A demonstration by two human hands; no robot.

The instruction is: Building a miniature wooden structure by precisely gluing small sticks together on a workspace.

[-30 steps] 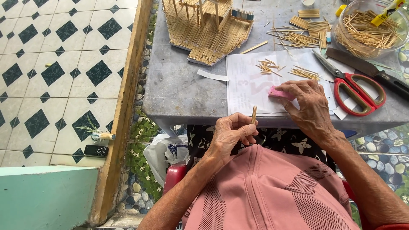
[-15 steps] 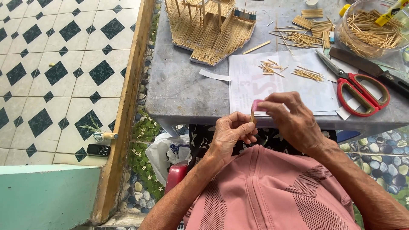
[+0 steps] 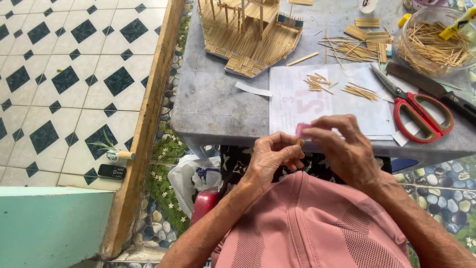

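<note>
My left hand [image 3: 271, 158] pinches a small bundle of wooden sticks [image 3: 299, 142] end-on, just below the grey table's front edge [image 3: 218, 130]. My right hand [image 3: 347, 149] meets it from the right, holding a small pink tool [image 3: 302, 129] against the sticks. Both hands hover over my lap, above a pink cap brim [image 3: 317, 228]. On the table beyond lie a white paper sheet [image 3: 297, 101] with loose stick pieces [image 3: 317, 83] and a model built of sticks [image 3: 248, 30].
Red-handled scissors [image 3: 421, 116] and a dark knife [image 3: 446, 94] lie at the right. A clear bowl of sticks [image 3: 434, 42] stands at back right. A phone [image 3: 111, 171] lies on the tiled floor left of a wooden beam [image 3: 148, 124].
My right hand lifted off the paper with the pink tool and came to my left hand. The stick bundle, upright before, is now turned toward the tool.
</note>
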